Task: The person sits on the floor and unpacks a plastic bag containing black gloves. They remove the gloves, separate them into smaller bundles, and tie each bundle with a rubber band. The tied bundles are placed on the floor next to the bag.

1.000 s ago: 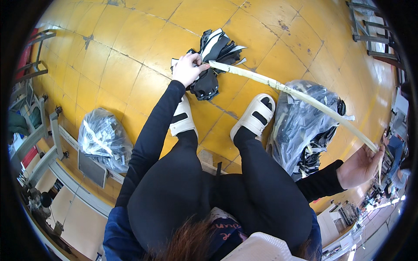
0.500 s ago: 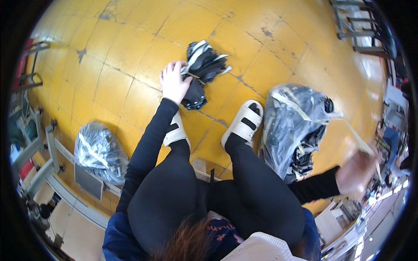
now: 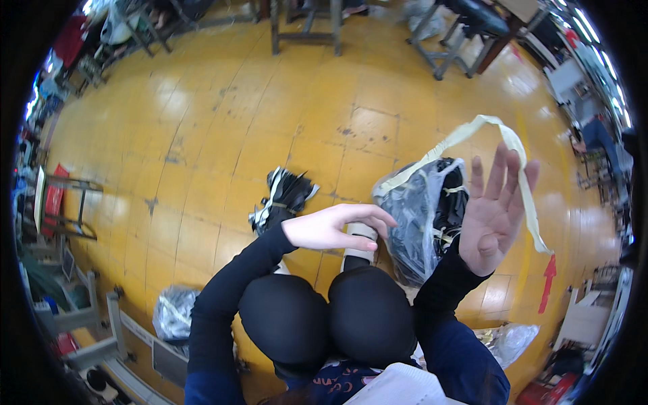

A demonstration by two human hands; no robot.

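A pale yellow strip (image 3: 440, 150) bows in a tall arch over the right side of a yellow tiled floor (image 3: 223, 142), one end pointing down and left across the upper part of a clear plastic bag (image 3: 405, 233), the other running down and right to the tip of a red floor arrow (image 3: 548, 283). Its long axis is curved, cresting above the right hand (image 3: 493, 209), which is raised palm-up, fingers spread, with the strip passing by the index finger; whether they touch cannot be told. The left hand (image 3: 337, 226) reaches rightward, thumb apart from loosely bent fingers, pinching nothing visible, and partly covers a white slipper (image 3: 362, 233). Beyond the left wrist, a bundle of black and white strips (image 3: 287, 192) lies on the tiles, slanting from lower left to upper right. The bag, packed with dark pieces, sits between the two hands, its right side partly hidden by the right hand and sleeve. Another stuffed plastic bag (image 3: 174, 312) rests at lower left, while a stool (image 3: 307, 35) and a black-seated chair (image 3: 478, 19) stand along the far edge.
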